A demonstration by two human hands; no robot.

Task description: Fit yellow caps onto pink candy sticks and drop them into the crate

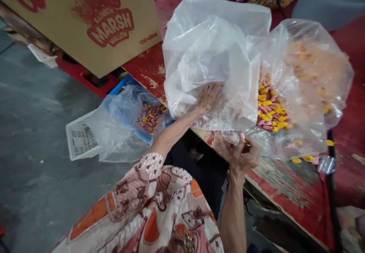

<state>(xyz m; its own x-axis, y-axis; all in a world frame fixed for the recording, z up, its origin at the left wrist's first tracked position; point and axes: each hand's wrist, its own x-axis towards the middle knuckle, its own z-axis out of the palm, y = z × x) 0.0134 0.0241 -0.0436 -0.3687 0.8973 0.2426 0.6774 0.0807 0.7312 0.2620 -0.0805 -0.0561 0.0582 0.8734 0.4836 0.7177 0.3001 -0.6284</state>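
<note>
- Left hand (209, 97): open, fingers spread, pressing flat on clear plastic bag (216, 63).
- Right hand (241, 154): fingers curled, gripping bag's lower edge.
- Yellow-pink candies (269, 108): inside bag, on red table (350, 139).
- Second bag (119, 127): in blue crate (122, 82).

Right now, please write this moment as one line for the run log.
left hand: flat on clear plastic bag | right hand: clutching bag edge | inside: pink and yellow candies | under: worn red tabletop
</note>
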